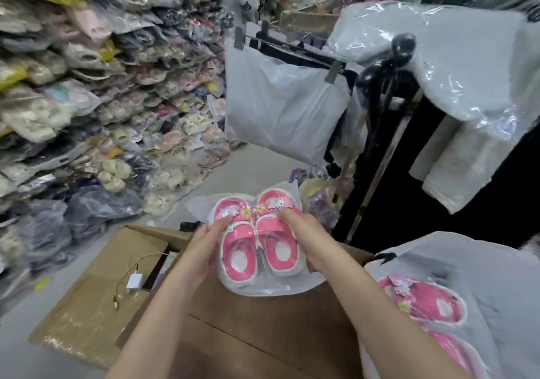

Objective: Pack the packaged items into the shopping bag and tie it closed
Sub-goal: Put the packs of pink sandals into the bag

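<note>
Pink slippers pkg [260, 241] gripped w/ both hands, left hand [204, 250] & right hand [304, 238] clamped on its sides, above cardboard box [122, 264]. White shopping bag [280, 109] hangs clipped on rack [295, 48] behind.

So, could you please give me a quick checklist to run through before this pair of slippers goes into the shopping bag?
1. Slippers held by both hands, left hand and right hand: ok.
2. Slipper wrapper sealed: cannot tell.
3. Bag within reach at lower right: ok.
4. Bag mouth open: cannot tell.
5. Slippers already inside the bag: ok, one pink pair shows through.
6. Bag handles free for tying: cannot tell.
</note>
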